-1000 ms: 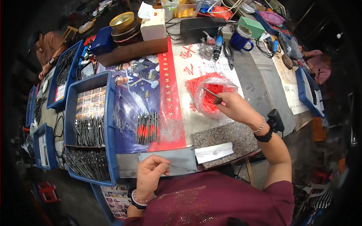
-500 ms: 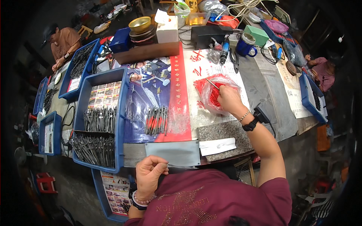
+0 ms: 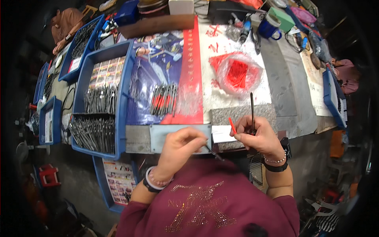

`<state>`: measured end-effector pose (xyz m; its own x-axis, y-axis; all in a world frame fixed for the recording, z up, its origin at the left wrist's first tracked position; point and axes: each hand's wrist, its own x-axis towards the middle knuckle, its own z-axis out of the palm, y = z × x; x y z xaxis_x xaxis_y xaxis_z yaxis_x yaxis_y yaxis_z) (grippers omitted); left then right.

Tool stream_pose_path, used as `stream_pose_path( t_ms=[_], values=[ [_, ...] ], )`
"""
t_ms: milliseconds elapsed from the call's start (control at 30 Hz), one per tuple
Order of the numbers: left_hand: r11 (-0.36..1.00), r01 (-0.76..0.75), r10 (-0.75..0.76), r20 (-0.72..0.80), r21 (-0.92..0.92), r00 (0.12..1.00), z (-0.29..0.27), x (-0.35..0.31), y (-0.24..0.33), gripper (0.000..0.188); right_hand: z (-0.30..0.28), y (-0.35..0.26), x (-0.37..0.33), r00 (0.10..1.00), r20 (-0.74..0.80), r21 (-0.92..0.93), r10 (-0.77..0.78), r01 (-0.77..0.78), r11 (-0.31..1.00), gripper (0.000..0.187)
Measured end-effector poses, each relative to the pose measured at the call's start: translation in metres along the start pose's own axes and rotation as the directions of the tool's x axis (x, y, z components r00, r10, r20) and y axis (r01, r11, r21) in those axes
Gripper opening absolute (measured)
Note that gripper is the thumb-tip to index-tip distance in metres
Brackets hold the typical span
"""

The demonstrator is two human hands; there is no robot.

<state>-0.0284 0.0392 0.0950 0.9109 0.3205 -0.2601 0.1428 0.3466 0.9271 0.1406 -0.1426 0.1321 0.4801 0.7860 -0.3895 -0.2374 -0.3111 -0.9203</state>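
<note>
My left hand [image 3: 179, 147] is pinched on a thin dark metal piece [image 3: 214, 153] in front of my chest; its exact kind is not clear. My right hand [image 3: 263, 138] grips a small red sleeve [image 3: 232, 125] between thumb and finger. The same hand also holds a slim dark rod-shaped tool [image 3: 252, 106], pointing up. Beyond it lies an open clear plastic bag [image 3: 256, 81] of red sleeves [image 3: 237, 73]. Several black pieces with red parts [image 3: 164, 99] lie in a row on the blue and red poster.
A blue tray [image 3: 129, 81] at left holds two bundles of dark slim pieces [image 3: 94, 132]. A stone slab [image 3: 241, 114] bears white paper [image 3: 224, 134]. Behind are a wooden bar [image 3: 158, 27], pliers [image 3: 256, 41] and a blue mug [image 3: 270, 26]. Two people sit farther off.
My right hand has come back from the plastic bag toward my chest, bringing out a red sleeve. My left hand has moved right and up with its thin piece. The view has tilted down.
</note>
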Motion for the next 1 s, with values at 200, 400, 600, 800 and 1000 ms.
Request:
stream_pose_path(
  t_ms=[200, 400, 600, 800, 1000],
  values=[
    [0.996, 0.063, -0.057, 0.086, -0.069, 0.995, 0.013, 0.014, 0.0, 0.016, 0.014, 0.018, 0.002, 0.983, 0.177, 0.05, 0.046, -0.056, 0.997, 0.01],
    [0.987, 0.16, -0.157, 0.104, -0.025, 0.982, 0.014, 0.016, 0.0, 0.016, 0.017, 0.028, 0.007, 0.956, 0.291, 0.052, 0.039, -0.057, 0.997, 0.011],
    [0.982, 0.186, -0.182, 0.089, -0.04, 0.979, 0.012, 0.017, -0.004, 0.011, 0.018, 0.026, 0.011, 0.937, 0.348, 0.001, 0.018, -0.02, 1.0, 0.009],
    [0.9, 0.306, -0.278, 0.131, -0.311, 0.952, 0.006, 0.022, -0.016, 0.012, 0.026, 0.037, 0.008, 0.993, 0.093, 0.124, -0.067, 0.055, 0.991, 0.018],
    [0.859, 0.359, -0.324, 0.155, -0.364, 0.933, 0.013, 0.022, -0.027, 0.018, 0.037, 0.067, 0.015, 0.765, -0.01, -0.183, -0.644, 0.632, 0.753, 0.024]
  ],
)
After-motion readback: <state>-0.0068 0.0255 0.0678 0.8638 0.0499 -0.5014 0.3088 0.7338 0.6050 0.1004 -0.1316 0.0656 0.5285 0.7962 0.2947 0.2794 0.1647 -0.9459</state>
